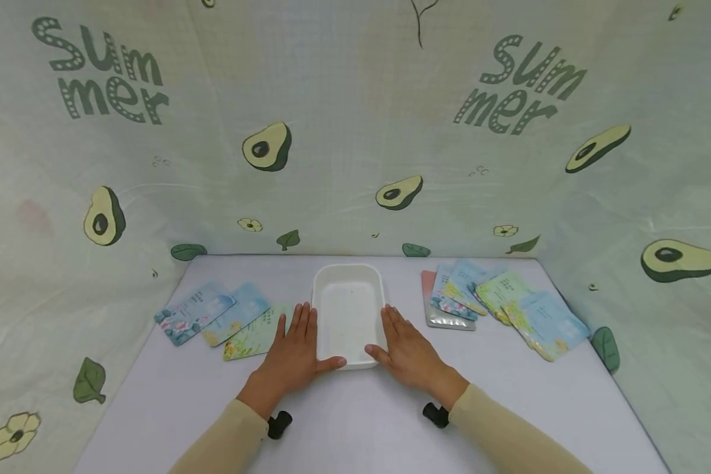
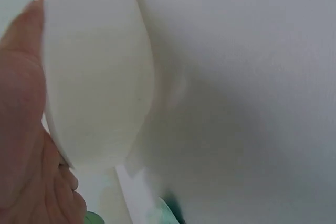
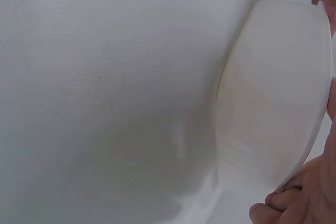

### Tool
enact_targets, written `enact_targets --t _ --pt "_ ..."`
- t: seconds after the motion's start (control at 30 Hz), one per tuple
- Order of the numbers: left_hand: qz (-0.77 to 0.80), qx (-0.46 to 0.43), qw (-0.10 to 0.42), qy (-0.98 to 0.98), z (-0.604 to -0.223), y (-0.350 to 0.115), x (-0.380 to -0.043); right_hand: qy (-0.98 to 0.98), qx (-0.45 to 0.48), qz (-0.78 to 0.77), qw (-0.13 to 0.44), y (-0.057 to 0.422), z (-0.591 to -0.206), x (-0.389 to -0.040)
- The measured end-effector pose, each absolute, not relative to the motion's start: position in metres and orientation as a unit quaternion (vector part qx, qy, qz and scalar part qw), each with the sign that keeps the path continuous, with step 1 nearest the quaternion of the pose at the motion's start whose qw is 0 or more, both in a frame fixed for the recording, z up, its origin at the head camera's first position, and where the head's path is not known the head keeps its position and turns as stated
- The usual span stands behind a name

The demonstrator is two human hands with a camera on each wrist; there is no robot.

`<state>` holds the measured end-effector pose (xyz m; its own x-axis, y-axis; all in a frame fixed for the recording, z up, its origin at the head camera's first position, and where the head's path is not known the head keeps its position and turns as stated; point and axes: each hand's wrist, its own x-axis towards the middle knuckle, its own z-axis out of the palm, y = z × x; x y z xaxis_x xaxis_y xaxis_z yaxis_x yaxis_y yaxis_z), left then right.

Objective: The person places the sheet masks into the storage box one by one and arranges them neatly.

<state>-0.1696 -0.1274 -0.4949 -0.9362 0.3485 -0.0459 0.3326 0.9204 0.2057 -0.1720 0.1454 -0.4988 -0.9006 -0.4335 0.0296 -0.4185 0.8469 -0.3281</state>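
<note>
A white rectangular tray (image 1: 351, 309) with rounded corners and bare inside lies on the white table. Along its left side my left hand (image 1: 292, 361) rests with fingers straight, its thumb at the near rim. Mirroring it, my right hand (image 1: 411, 359) touches the right side, fingers straight and thumb by the near right corner. In the left wrist view the tray's outer wall (image 2: 100, 77) stands beside the palm. The right wrist view shows the wall (image 3: 273, 93) next to the other hand. A green flowered packet (image 1: 261, 334) lies just left of my left fingers.
Further left lie a blue packet with pink flowers (image 1: 192, 313) and a light blue packet (image 1: 237, 315). Right of the tray several overlapping packets (image 1: 548, 319) are fanned out, with a silver-backed packet (image 1: 450, 321) at their left end. An avocado-print cloth (image 1: 343, 217) walls the table's back and sides.
</note>
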Motion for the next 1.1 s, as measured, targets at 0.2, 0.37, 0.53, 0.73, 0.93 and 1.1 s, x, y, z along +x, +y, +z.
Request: enact_targets --t 0.2,0.37,0.53,0.73,0.93,1.1 --pt "0.108 0.168 0.057 0.978 -0.496 -0.126 -0.173 0.963 -0.200 -0.179 0.033 0.167 -0.498 -0.180" --pt "0.122 0.162 0.058 0.978 -0.495 -0.125 -0.174 0.980 -0.122 -0.160 0.010 0.224 -0.503 -0.200" --pt "0.118 0.160 0.057 0.978 -0.496 -0.126 -0.174 0.992 -0.038 -0.120 0.013 0.294 -0.509 -0.223" --pt "0.116 0.156 0.057 0.979 -0.499 -0.127 -0.174 0.988 0.024 -0.130 0.073 0.344 -0.521 -0.247" --pt "0.115 0.157 0.053 0.979 -0.502 -0.127 -0.175 0.984 0.020 -0.150 0.096 0.341 -0.531 -0.261" --pt "0.112 0.154 0.052 0.980 -0.502 -0.127 -0.176 0.988 -0.039 -0.128 0.073 0.315 -0.532 -0.259"
